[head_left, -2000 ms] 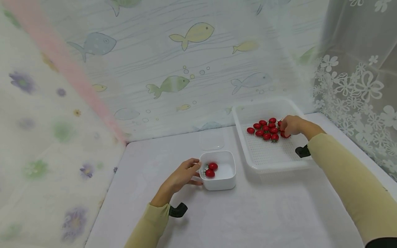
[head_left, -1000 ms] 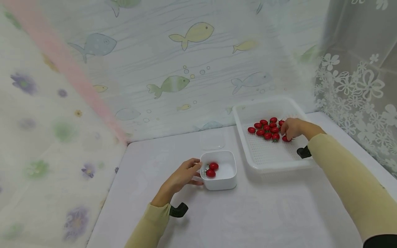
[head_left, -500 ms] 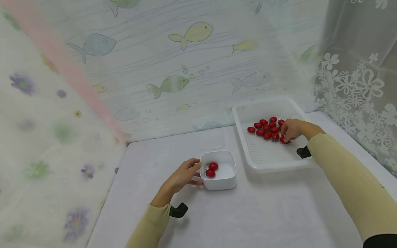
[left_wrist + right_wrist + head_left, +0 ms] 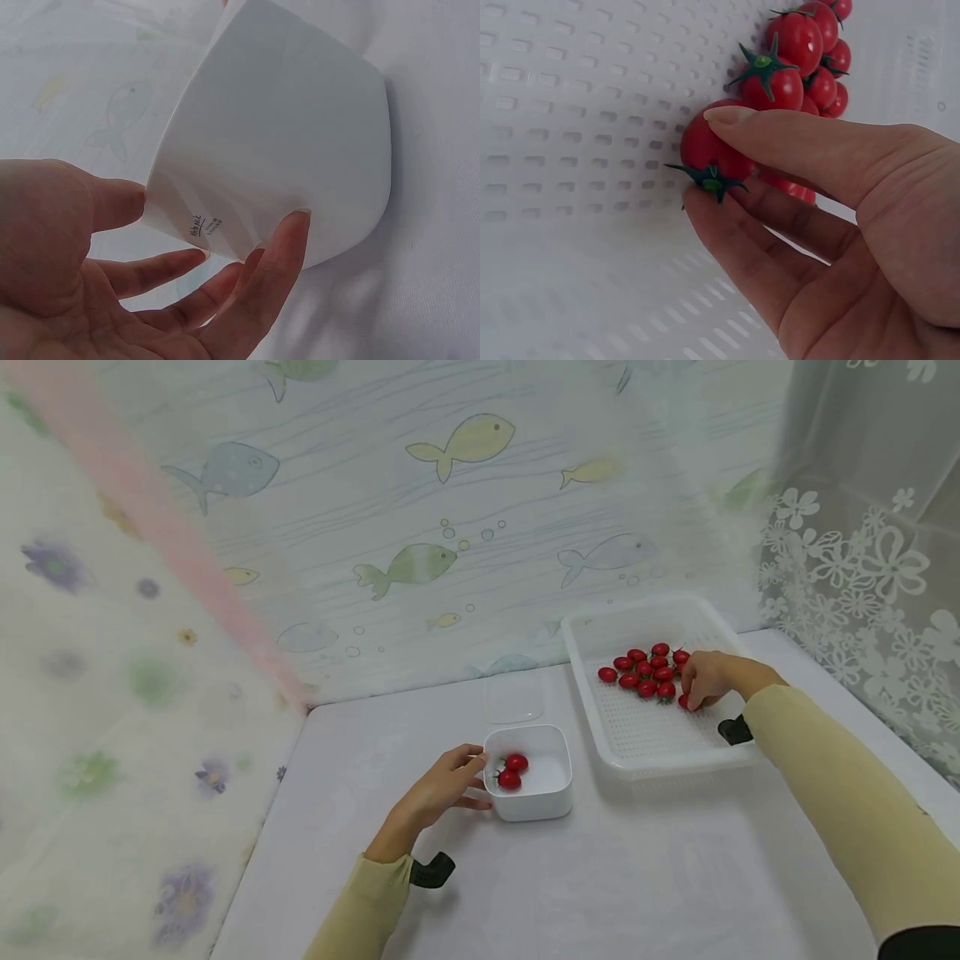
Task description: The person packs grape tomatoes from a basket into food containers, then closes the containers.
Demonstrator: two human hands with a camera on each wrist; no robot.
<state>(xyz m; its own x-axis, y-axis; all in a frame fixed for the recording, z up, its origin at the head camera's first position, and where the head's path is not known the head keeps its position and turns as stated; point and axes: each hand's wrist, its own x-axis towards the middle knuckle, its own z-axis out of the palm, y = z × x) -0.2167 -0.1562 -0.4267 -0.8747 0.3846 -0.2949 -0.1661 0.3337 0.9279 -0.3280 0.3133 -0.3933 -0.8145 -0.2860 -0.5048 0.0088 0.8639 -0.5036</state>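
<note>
In the white basket, my right hand (image 4: 708, 678) pinches a red cherry tomato (image 4: 718, 146) between thumb and fingers. The tomato's green stem end faces the fingers, low over the perforated floor. More cherry tomatoes (image 4: 643, 668) lie clustered just left of that hand, some partly hidden behind it in the right wrist view. My left hand (image 4: 442, 783) touches the left side of a small square white box (image 4: 536, 804). Its thumb rests at the rim while loosely spread fingertips (image 4: 296, 225) lie against the wall. Two cherry tomatoes (image 4: 512, 772) sit inside the box, near its left side.
The shallow white basket (image 4: 600, 743) stands at the back right of the white-covered table (image 4: 600, 877). Behind the box lies a flat clear lid (image 4: 514, 702). A fish-patterned curtain (image 4: 337, 510) rises at the table's far edge, and a lace curtain (image 4: 862, 577) hangs on the right.
Over the last second, the right hand has shifted slightly, and the cherry tomato at its fingertips has turned and moved a little. The left hand and the box have stayed put.
</note>
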